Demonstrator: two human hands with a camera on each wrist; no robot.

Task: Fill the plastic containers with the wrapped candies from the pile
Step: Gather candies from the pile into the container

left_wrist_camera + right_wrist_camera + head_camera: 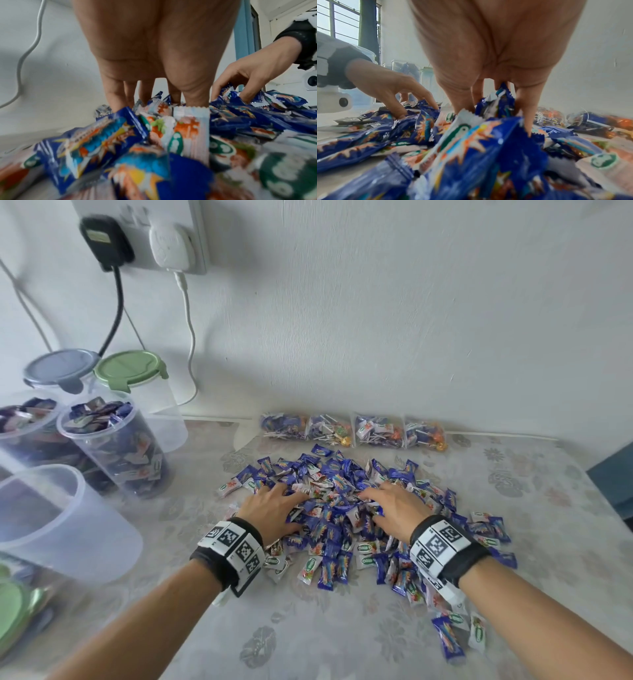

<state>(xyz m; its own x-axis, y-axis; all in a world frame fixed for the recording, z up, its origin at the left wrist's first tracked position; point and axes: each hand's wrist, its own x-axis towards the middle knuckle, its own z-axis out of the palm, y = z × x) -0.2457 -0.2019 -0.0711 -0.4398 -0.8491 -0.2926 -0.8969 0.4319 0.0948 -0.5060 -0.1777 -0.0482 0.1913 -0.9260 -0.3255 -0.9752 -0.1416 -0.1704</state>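
A pile of wrapped candies [329, 474], blue and white wrappers, lies in the middle of the table. My left hand [275, 503] rests on the pile's left side with its fingers spread and the tips sunk among the wrappers [190, 119]. On the right side my right hand [388, 501] does the same, and a blue wrapper [498, 102] sticks up between its fingers. Neither hand plainly closes round a candy. An empty clear container [51, 515] stands at the front left. Behind it are two open containers [116, 446] full of candies.
Two lidded containers, one with a green lid [130, 371] and one with a grey lid [61, 368], stand at the wall under hanging cables. Several clear bags of lollipops [352, 431] lie behind the pile. A loose green lid [13, 611] sits at the front left.
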